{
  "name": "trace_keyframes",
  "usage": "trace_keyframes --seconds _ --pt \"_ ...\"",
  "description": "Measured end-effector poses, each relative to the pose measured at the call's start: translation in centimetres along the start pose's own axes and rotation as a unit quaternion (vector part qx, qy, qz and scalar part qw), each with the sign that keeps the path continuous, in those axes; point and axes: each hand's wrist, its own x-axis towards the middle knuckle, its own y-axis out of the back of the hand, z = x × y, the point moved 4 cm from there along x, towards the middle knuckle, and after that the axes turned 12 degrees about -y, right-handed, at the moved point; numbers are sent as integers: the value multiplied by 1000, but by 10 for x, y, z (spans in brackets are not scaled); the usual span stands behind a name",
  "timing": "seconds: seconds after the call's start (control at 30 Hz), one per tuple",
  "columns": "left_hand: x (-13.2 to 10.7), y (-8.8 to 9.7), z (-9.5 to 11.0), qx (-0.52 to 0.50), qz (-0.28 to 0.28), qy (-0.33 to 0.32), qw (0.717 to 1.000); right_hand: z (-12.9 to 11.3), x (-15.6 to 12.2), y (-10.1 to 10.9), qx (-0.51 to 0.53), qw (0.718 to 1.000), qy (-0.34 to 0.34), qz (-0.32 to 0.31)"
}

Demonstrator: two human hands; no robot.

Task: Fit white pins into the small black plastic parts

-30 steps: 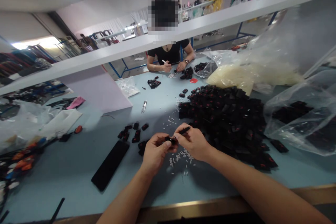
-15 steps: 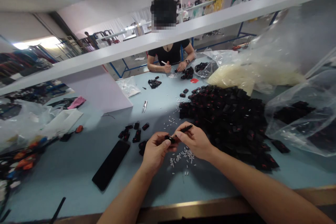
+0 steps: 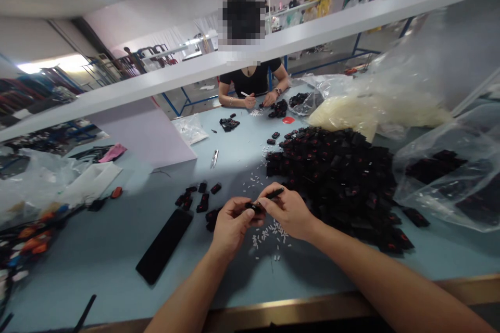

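Note:
Between its thumb and fingers my left hand point(image 3: 233, 222) pinches a small black piece point(image 3: 253, 207) with a light spot on it. My right hand point(image 3: 287, 212) grips a slim black pen-like tool point(image 3: 274, 193), its lower end close to the piece; whether the tip touches it I cannot tell. Small white bits point(image 3: 269, 234) lie scattered on the table point(image 3: 250, 283) under both hands. To the right of my right hand is a large heap of black pieces with red marks point(image 3: 336, 171). Several similar black pieces point(image 3: 202, 203) lie left of my left hand.
A black phone-like slab point(image 3: 164, 247) lies at left, with thread snips point(image 3: 214, 158) farther back. Clear plastic bags point(image 3: 453, 187) stand at right. A white shelf point(image 3: 187, 77) crosses above the table. Opposite, a person point(image 3: 250, 86) works with a white pen-like tool.
My right hand and its tool have shifted very slightly left and tilted a little. My left hand keeps the black piece in the same place.

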Motion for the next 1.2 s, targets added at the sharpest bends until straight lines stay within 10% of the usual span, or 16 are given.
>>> trace_keyframes --seconds 0.47,0.73,1.2 --pt "0 0 -2 3 7 -2 1000 -2 -1 -2 -32 999 12 -5" --pt "0 -1 3 1 -1 8 1000 4 5 3 156 988 10 14" --pt "5 6 -1 23 19 0 1000 13 9 -13 -84 992 -30 -94"
